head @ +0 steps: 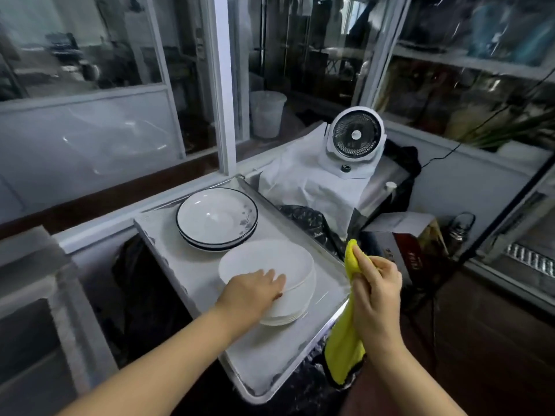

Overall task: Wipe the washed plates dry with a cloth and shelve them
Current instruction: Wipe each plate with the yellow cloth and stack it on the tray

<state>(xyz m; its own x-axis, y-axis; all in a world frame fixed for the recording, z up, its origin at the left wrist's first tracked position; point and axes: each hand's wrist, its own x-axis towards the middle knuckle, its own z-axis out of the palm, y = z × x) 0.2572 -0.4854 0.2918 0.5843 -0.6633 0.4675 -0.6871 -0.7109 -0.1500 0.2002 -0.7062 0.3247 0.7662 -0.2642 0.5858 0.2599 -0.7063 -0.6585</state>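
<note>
A stack of plain white plates (270, 262) stands on the near half of a metal tray (192, 265). My left hand (252, 291) lies over the near rim of the top plate, fingers on its face and thumb hidden beneath the rim. Behind it on the same tray sits a stack of black-rimmed white plates (216, 217). My right hand (375, 286) grips a yellow cloth (345, 349) at the tray's right edge; the cloth hangs down below the hand and pokes out above the fingers.
A white desk fan (356, 139) stands on a white-covered box behind the tray. Black plastic bags (309, 220) lie to the tray's right. A cardboard box (402, 238) and a glass jar (461, 229) sit further right. Glass partitions (90, 55) enclose the back.
</note>
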